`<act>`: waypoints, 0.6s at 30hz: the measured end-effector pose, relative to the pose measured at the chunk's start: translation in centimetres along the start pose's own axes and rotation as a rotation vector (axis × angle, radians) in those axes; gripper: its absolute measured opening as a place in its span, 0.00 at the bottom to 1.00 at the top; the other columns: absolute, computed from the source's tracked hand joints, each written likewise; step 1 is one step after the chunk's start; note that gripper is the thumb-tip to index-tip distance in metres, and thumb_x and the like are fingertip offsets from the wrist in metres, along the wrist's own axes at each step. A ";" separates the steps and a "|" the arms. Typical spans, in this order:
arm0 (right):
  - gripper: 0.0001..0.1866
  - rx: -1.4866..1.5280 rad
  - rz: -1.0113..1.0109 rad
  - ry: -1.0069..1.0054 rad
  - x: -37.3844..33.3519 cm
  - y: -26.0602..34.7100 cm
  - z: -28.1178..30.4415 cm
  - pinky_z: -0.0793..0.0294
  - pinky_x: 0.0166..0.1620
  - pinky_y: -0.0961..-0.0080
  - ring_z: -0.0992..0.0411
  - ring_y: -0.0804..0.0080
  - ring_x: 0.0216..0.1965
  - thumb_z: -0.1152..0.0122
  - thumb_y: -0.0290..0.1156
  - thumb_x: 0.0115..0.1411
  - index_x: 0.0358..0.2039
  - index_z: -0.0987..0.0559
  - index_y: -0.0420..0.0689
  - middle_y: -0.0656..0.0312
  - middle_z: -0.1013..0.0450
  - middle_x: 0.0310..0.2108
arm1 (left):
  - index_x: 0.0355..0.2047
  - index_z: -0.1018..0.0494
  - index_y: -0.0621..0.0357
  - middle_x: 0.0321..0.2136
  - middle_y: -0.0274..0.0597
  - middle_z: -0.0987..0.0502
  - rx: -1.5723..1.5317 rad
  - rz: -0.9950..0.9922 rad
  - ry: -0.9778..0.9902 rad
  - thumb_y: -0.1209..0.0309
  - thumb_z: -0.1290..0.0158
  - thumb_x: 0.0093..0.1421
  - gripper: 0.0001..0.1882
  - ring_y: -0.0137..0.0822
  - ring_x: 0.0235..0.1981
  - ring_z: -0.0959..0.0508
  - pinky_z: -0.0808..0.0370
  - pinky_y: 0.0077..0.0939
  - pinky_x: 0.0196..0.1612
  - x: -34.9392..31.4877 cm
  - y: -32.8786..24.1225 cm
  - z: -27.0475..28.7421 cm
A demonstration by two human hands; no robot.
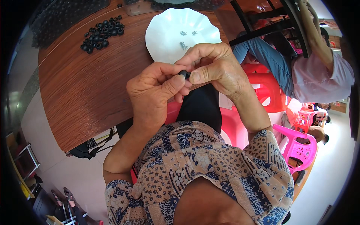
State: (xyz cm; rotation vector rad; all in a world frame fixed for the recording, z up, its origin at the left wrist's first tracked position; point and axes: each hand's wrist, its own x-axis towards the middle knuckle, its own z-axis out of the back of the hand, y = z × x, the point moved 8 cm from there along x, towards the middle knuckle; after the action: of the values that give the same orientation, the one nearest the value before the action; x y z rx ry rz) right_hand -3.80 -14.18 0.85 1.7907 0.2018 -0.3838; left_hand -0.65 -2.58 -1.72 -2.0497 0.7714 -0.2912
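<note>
Between my two hands is a small black rounded part (183, 73), which looks like rubber or plastic. My left hand (153, 84) pinches it between thumb and fingers from the left. From the right, the thumb and fingers of my right hand (217, 69) close on its other end. Both hands meet over the table's near right edge, just in front of a white scalloped plate (161, 39). Small clusters of tiny silvery pieces (183, 45) lie on that plate. Farther left on the table sits a pile of similar black parts (101, 34).
The brown wooden table (86, 86) spans the left side. Clear plastic bags (67, 18) lie along its far edge. A seated person in blue jeans (266, 56) is at the right, near a red plastic stool (268, 90). A pink chair (300, 148) stands behind.
</note>
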 end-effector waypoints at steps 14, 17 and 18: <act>0.11 0.113 -0.038 0.041 1.3 -1.1 -0.2 0.20 0.29 0.70 0.24 0.62 0.26 0.38 0.16 0.45 0.31 0.25 0.33 0.52 0.25 0.28 | 0.35 0.27 0.69 0.24 0.40 0.24 0.043 0.046 0.023 0.79 0.47 0.56 0.07 0.24 0.21 0.26 0.30 0.13 0.21 1.2 -0.2 0.8; 0.11 0.033 0.071 0.077 1.3 -0.4 -1.2 0.24 0.34 0.76 0.25 0.69 0.30 0.39 0.18 0.48 0.34 0.25 0.34 0.55 0.25 0.30 | 0.37 0.29 0.69 0.25 0.42 0.24 0.027 0.081 0.082 0.79 0.48 0.56 0.08 0.24 0.21 0.27 0.30 0.13 0.22 1.2 -1.3 1.2; 0.11 -0.045 0.137 0.060 1.3 0.0 -1.5 0.26 0.36 0.79 0.26 0.73 0.32 0.40 0.18 0.49 0.35 0.25 0.34 0.56 0.25 0.30 | 0.37 0.29 0.69 0.25 0.42 0.24 0.059 0.049 0.074 0.79 0.48 0.56 0.08 0.24 0.21 0.27 0.30 0.13 0.22 1.3 -2.3 1.5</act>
State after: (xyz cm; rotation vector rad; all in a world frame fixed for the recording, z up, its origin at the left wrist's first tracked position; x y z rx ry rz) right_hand -2.38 -12.84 0.75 1.7614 0.1284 -0.2265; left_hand 2.02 -1.44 -0.80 -1.9708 0.8472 -0.3599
